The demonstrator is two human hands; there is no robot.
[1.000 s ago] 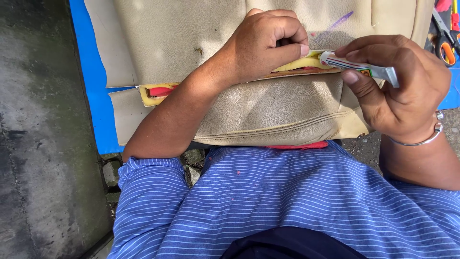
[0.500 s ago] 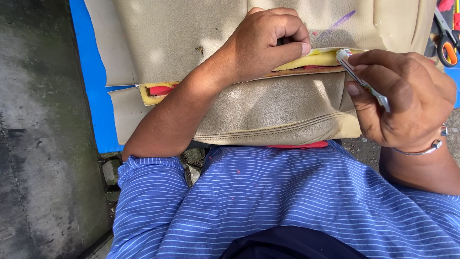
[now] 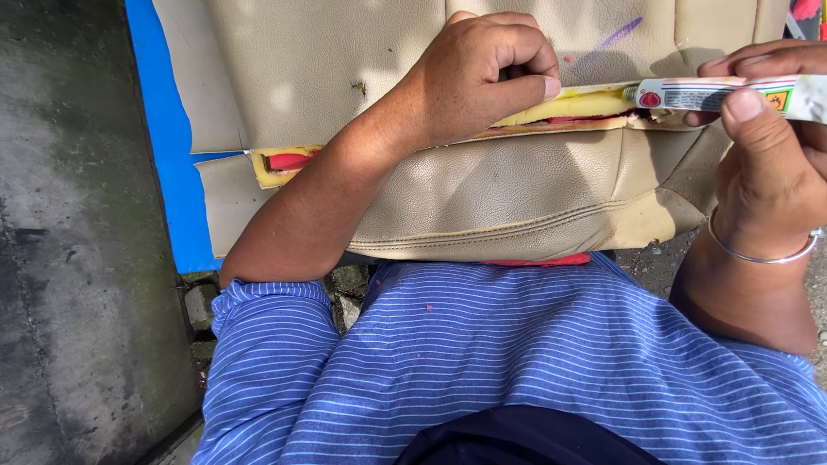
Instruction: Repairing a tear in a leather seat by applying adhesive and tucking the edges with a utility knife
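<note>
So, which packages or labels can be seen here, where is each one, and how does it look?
Glue tube: held in the right hand at the upper right, nozzle at the open seam of the beige seat cover; slim, white, with a red mark and a small yellow-orange patch.
No other package, sign or screen shows.

White tube (image 3: pixel 732 93), red-yellow label, right.

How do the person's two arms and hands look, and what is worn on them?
Both hands are bare, without gloves. The left hand has no ring or band that shows. Its arm is bare up to a short sleeve of blue cloth with thin pale stripes, ending in a folded cuff. The right hand has a thin silver-coloured bangle around the wrist; the forearm below it is bare.
</note>
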